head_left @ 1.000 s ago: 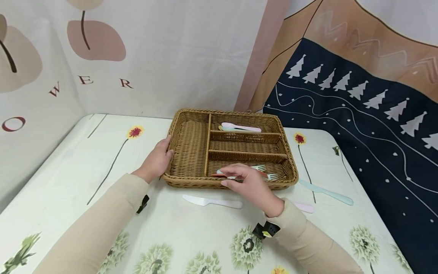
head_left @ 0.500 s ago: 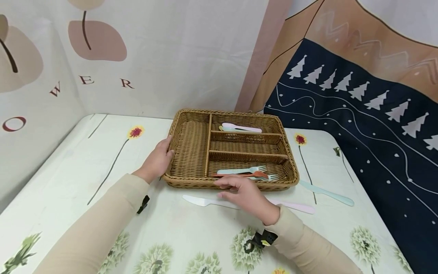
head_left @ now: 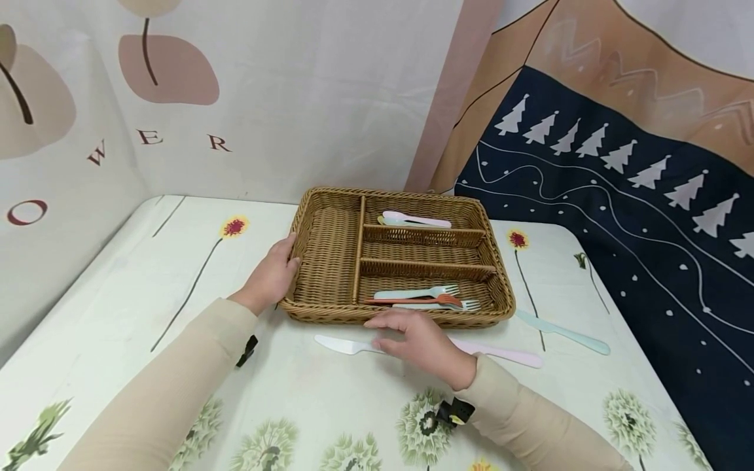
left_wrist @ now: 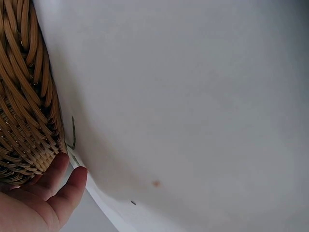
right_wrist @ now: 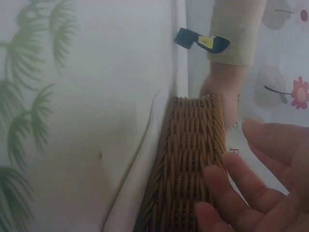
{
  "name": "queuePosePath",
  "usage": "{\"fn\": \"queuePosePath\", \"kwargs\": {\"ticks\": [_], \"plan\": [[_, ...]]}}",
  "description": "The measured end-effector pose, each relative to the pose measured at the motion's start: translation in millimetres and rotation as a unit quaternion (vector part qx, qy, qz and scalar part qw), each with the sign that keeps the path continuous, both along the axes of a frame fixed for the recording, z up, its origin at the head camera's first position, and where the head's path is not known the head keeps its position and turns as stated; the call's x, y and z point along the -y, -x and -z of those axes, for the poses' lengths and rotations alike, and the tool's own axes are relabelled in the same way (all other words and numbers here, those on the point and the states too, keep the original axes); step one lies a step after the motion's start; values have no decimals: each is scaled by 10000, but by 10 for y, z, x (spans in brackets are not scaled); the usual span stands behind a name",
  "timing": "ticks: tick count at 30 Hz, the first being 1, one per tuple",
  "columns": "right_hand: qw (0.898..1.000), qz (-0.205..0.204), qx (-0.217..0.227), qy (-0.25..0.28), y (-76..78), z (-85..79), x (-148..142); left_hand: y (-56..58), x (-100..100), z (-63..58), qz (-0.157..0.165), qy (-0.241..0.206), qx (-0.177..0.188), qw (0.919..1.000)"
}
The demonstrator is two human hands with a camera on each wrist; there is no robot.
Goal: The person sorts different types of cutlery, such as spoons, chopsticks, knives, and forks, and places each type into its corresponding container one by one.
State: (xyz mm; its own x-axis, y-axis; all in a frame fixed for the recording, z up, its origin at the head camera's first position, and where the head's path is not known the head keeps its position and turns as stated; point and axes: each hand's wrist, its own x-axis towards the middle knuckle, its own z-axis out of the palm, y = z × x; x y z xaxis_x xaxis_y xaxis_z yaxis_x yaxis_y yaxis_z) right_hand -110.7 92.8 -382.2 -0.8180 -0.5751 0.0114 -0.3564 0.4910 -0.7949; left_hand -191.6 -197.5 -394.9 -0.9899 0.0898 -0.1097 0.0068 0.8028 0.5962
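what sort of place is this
Probably a makeshift indoor tabletop set: printed hangings stand behind a table with a flower-patterned tablecloth, and a divided wicker tray on it holds cutlery.

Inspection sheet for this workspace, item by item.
Surface: table under a flower-print cover.
Job's things: wicker tray; two pale-blue forks and an orange fork in its front-right compartment, pink spoon and other utensils in the back-right one; white knife, pale-blue knife, pink handle outside it.
Clutter: nothing seen.
Hands: left hand against the tray's left end; right hand by the white knife, contact unclear.
Cables: nothing seen.
Surroundings: pale backdrop, dark tree-print cloth.
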Motion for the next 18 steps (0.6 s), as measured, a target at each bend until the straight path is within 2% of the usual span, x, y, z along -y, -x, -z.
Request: {"fn": "queuePosePath", "kwargs": {"ticks": [12, 15, 18], "plan": [[9978, -205, -29, -630, -32, 71, 1, 7, 2, -4, -10, 33, 38, 10000], [9946, -369, -209, -952, -31, 82, 13, 11, 6, 4, -16, 13, 42, 10000], [9880, -558, -594, -1309, -24, 95, 30, 13, 9, 11, -8, 3, 31, 10000]]}}
